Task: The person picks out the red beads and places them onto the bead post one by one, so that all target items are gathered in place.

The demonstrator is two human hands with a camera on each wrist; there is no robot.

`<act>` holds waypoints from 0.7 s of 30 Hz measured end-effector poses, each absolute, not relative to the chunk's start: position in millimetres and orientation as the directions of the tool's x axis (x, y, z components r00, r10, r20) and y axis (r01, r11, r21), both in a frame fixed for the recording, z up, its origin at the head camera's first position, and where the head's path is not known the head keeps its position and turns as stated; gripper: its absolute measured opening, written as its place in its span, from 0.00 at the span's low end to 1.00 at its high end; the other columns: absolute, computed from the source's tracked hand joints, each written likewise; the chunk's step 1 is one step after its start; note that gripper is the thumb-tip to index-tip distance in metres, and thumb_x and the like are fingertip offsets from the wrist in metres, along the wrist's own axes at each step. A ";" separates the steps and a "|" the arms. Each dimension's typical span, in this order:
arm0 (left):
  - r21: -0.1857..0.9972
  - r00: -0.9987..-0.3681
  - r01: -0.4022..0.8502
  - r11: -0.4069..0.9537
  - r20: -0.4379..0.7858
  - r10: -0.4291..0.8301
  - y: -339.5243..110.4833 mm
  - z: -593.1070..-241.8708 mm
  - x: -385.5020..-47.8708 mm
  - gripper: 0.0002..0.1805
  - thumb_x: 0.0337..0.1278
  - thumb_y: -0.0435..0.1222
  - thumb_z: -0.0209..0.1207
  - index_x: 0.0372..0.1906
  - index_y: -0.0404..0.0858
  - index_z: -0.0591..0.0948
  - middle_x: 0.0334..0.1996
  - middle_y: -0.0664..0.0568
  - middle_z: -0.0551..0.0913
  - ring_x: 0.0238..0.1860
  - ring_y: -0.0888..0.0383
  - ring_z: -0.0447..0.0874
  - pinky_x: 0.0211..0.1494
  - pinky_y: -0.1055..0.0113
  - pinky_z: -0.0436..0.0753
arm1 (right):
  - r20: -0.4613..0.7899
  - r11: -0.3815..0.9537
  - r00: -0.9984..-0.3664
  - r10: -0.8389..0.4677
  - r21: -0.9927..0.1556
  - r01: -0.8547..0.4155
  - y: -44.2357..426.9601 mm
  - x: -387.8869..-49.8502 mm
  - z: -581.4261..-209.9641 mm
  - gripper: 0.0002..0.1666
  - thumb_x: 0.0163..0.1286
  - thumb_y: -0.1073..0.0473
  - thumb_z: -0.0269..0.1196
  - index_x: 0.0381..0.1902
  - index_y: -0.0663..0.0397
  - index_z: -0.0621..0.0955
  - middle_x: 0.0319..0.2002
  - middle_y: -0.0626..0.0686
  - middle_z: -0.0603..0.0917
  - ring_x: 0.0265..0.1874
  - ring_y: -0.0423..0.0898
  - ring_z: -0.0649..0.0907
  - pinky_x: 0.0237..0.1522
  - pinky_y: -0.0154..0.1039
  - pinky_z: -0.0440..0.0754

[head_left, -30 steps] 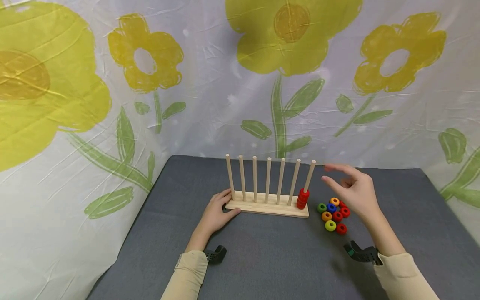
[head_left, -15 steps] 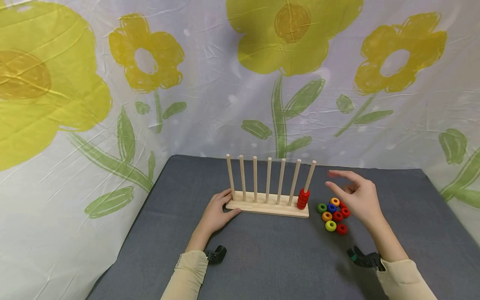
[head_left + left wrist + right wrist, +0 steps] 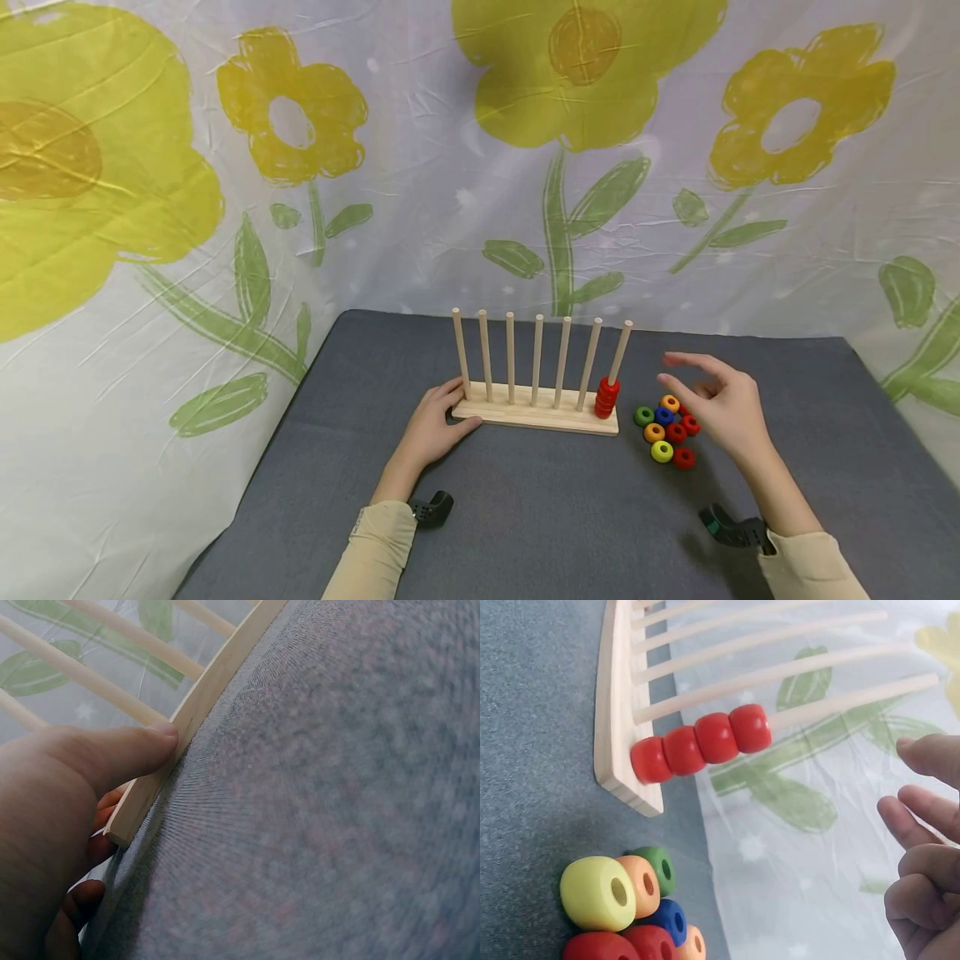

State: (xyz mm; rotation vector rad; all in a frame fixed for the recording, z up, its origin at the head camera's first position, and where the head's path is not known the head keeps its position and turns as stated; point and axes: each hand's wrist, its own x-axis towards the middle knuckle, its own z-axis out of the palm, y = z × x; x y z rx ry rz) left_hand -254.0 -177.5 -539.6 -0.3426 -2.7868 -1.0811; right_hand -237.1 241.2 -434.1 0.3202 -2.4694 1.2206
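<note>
A wooden peg stand (image 3: 536, 414) with several upright pegs stands on the table. My left hand (image 3: 431, 429) grips the left end of its base, thumb on the front edge and fingers behind, as the left wrist view shows. Several red beads (image 3: 701, 742) are stacked on the rightmost peg; the other pegs carry none. To the right of the stand, my right hand (image 3: 723, 404) is raised above the table with thumb and index finger apart and nothing between them. Below and left of it lies a group of loose beads, among them a yellow-green bead (image 3: 662, 452) and a blue bead (image 3: 663, 416).
Green (image 3: 643, 416), orange (image 3: 654, 432) and red beads (image 3: 683, 457) make up the rest of the loose group. A dark grey cloth (image 3: 555, 517) covers the table. Behind it hangs a pale curtain (image 3: 420, 225) printed with yellow flowers.
My right hand has drifted right and slightly down, away from the rightmost peg. The left hand, the stand and the beads stay where they were.
</note>
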 end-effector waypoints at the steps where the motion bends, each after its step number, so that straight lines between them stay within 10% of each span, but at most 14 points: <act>1: 0.647 -0.965 0.258 0.718 0.204 0.163 -177.5 -539.6 -254.1 0.38 0.66 0.46 0.72 0.74 0.33 0.76 0.77 0.43 0.72 0.76 0.39 0.68 0.75 0.39 0.71 | 0.417 0.599 -0.908 -0.038 -0.718 -0.354 241.8 -236.6 -435.1 0.20 0.70 0.58 0.75 0.59 0.49 0.88 0.08 0.43 0.63 0.06 0.36 0.57 0.10 0.37 0.60; 21: 0.644 -0.966 0.255 0.722 0.201 0.162 -177.4 -540.3 -254.4 0.38 0.66 0.46 0.72 0.75 0.33 0.75 0.78 0.43 0.71 0.77 0.39 0.68 0.76 0.38 0.70 | 0.318 0.576 -0.948 0.017 -0.778 -0.251 251.2 -222.7 -459.6 0.20 0.73 0.53 0.73 0.59 0.54 0.88 0.10 0.39 0.64 0.07 0.39 0.57 0.11 0.40 0.58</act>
